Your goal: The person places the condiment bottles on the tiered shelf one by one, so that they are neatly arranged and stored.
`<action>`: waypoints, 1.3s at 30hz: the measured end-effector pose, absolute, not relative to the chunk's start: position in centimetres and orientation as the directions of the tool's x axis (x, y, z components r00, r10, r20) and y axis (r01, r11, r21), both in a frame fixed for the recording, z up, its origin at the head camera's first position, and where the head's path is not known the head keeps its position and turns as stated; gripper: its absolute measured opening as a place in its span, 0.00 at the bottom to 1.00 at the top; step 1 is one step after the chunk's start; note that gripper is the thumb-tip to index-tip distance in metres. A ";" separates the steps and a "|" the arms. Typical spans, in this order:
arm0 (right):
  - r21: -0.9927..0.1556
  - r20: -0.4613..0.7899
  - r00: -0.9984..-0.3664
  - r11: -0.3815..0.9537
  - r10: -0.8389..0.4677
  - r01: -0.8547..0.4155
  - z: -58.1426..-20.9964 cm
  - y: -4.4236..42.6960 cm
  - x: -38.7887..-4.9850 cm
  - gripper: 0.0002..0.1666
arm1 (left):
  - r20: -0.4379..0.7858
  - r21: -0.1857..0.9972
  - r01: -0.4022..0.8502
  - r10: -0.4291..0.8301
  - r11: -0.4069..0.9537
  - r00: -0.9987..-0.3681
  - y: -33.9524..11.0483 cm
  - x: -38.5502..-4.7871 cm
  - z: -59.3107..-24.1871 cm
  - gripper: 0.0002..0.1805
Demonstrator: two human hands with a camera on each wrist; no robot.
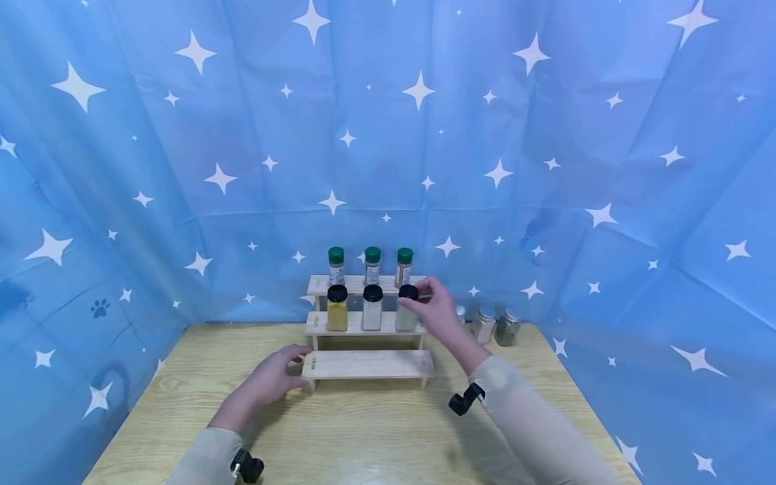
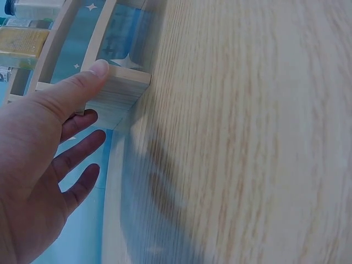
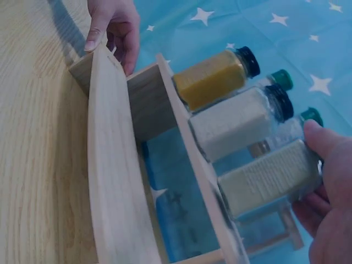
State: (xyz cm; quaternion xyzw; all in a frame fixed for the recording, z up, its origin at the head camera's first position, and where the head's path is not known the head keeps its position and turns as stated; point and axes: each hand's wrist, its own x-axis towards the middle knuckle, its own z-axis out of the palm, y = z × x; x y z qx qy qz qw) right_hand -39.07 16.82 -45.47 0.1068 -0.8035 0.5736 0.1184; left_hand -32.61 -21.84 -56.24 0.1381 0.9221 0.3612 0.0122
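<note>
A three-step wooden spice rack [image 1: 370, 364] stands on the table near the backdrop. My left hand [image 1: 274, 378] holds the left end of its lowest step, thumb in front and fingers behind; the left wrist view shows the thumb [image 2: 74, 93] on the board's end. With my right hand [image 1: 441, 311] I grip a black-lidded spice jar [image 3: 269, 179] of pale powder near its lid, at the right end of the middle step. Beside it on that step are a jar of white powder [image 1: 372, 311] and a jar of yellow powder [image 1: 337, 311]. The lowest step bears no jar.
Three green-capped spice bottles [image 1: 372, 264] line the top step. Right of the rack, a jar of dark green flakes [image 1: 506, 329], a pale jar [image 1: 483, 327] and another partly hidden one stand on the table [image 1: 364, 438]. A blue starred curtain [image 1: 388, 168] hangs behind.
</note>
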 end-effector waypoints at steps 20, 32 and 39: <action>-0.869 0.340 -0.940 0.370 -0.036 -0.329 -46.3 16.3 -39.0 0.24 | 0.076 0.667 0.245 0.263 0.703 -0.962 -21.8 -32.7 -56.3 0.41; -0.875 0.329 -0.944 0.367 -0.025 -0.314 -46.5 16.1 -38.9 0.26 | 0.081 0.663 0.251 0.266 0.706 -0.961 -21.8 -32.6 -56.1 0.40; -0.863 0.330 -0.941 0.381 -0.068 -0.331 -46.5 16.4 -39.1 0.35 | 0.086 0.672 0.258 0.272 0.695 -0.958 -21.7 -32.6 -56.1 0.40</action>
